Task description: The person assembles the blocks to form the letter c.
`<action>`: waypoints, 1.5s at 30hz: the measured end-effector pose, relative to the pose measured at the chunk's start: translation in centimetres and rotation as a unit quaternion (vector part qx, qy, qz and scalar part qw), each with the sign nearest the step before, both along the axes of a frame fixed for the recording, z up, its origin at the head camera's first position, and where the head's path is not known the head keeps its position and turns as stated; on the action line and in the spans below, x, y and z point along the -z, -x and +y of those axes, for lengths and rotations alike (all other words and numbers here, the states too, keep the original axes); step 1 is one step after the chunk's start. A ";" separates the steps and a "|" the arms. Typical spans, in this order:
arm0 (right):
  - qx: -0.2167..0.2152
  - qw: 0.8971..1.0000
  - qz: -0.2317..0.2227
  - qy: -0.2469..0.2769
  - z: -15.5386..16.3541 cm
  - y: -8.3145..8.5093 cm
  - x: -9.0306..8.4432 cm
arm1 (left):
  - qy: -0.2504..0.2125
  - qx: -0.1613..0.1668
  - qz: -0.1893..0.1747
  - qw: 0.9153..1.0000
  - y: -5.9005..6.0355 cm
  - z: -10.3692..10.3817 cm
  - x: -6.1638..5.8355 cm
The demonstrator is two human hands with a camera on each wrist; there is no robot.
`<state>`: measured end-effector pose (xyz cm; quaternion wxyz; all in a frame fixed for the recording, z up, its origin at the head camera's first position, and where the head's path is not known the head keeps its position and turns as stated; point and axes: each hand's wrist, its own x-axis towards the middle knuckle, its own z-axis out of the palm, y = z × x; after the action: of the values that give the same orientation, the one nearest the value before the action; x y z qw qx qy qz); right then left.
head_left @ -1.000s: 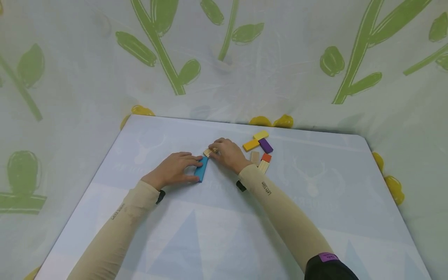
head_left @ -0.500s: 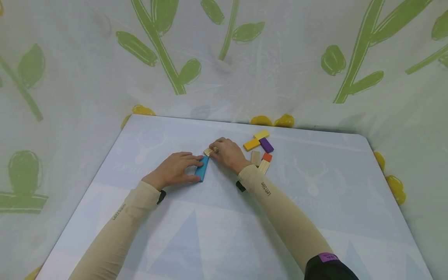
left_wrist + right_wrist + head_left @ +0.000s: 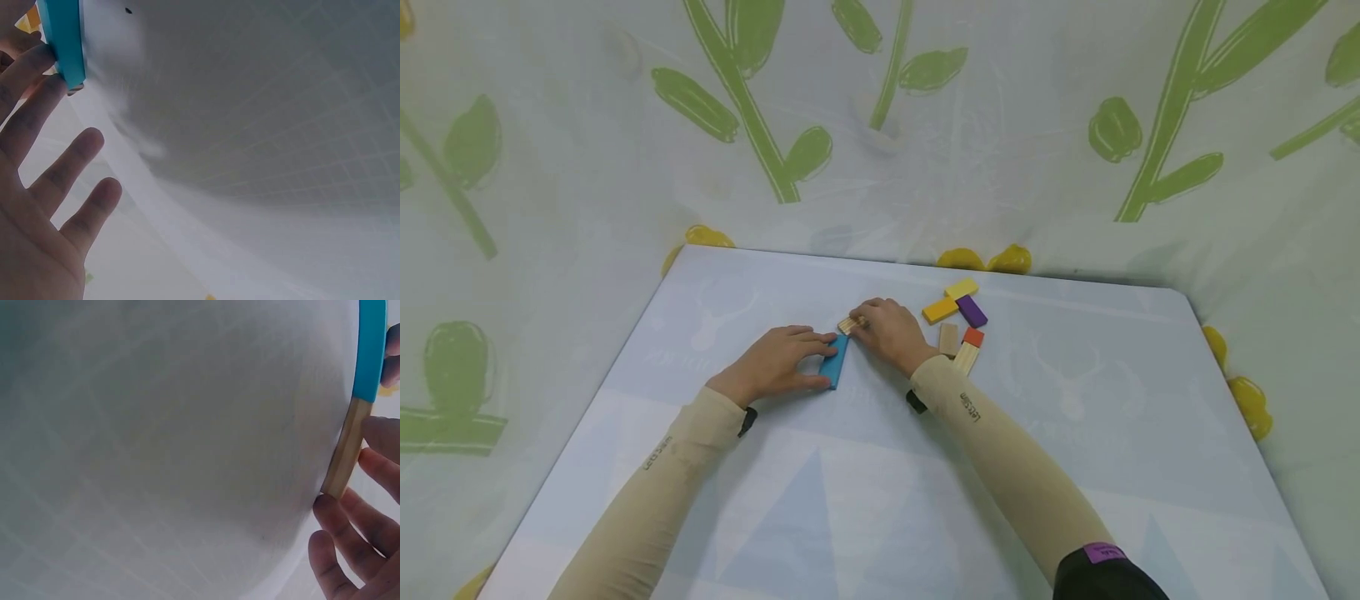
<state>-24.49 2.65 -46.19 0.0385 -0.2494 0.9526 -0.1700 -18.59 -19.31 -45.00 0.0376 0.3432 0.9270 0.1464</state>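
A blue wooden block (image 3: 834,365) lies on the table, steadied by the thumb and fingertips of my left hand (image 3: 775,362). In the left wrist view, two fingers touch the side of that blue block (image 3: 64,40), while the other fingers extend away from it. My right hand (image 3: 889,332) grips a plain wood block (image 3: 846,326) at the far end of the blue one. The right wrist view has the wood block (image 3: 345,450) end to end with the blue block, apparently touching. My right thumb and fingers lie along its side and far end.
To the right of my right hand lie a yellow block (image 3: 962,288), an orange-yellow block (image 3: 940,311), a purple block (image 3: 972,311), a plain block (image 3: 948,339), a red block (image 3: 973,337) and a striped wood block (image 3: 966,358). The table's back edge runs along a leaf-patterned curtain (image 3: 1000,167).
Hardly anything differs. Both hands stay on the same two blocks, with a very slight shift of the right hand; the loose blocks have not moved.
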 end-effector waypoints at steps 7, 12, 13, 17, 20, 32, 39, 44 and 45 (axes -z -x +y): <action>-0.010 1.000 -0.012 -0.006 0.1 0.1 -0.1 | 0.002 -0.001 -0.005 1.000 0.1 -0.2 0.1; -0.015 1.000 -0.016 -0.013 0.2 0.1 -0.3 | -0.002 0.001 -0.009 1.000 0.1 -0.2 -0.1; -0.016 1.000 -0.017 -0.015 0.3 0.1 -0.3 | -0.003 0.001 -0.010 1.000 0.1 -0.2 -0.1; -0.022 0.999 -0.030 -0.018 0.5 -0.2 -0.4 | -0.001 -0.002 -0.013 1.000 0.0 -0.1 -0.3; -0.026 0.999 -0.041 -0.019 0.7 -0.4 -0.5 | 0.002 -0.004 -0.013 1.000 -0.2 -0.1 -0.3; -0.019 0.999 -0.049 0.012 1.6 -1.3 -1.1 | 0.020 -0.009 -0.014 1.000 -0.3 0.1 -0.5; -0.012 0.999 -0.032 0.031 3.1 -2.3 -2.0 | 0.025 -0.011 -0.013 1.000 -0.4 0.1 -0.7; 0.001 0.998 -0.011 0.055 4.9 -3.3 -2.4 | 0.023 -0.012 -0.018 1.000 -0.2 0.0 -0.4; 0.006 0.998 -0.007 0.059 5.3 -3.6 -2.4 | 0.018 -0.011 -0.018 1.000 -0.1 0.0 -0.3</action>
<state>-20.92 7.92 -43.80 0.0297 -0.2444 0.9419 -0.2283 -18.44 -19.32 -44.68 0.0591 0.3297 0.9323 0.1366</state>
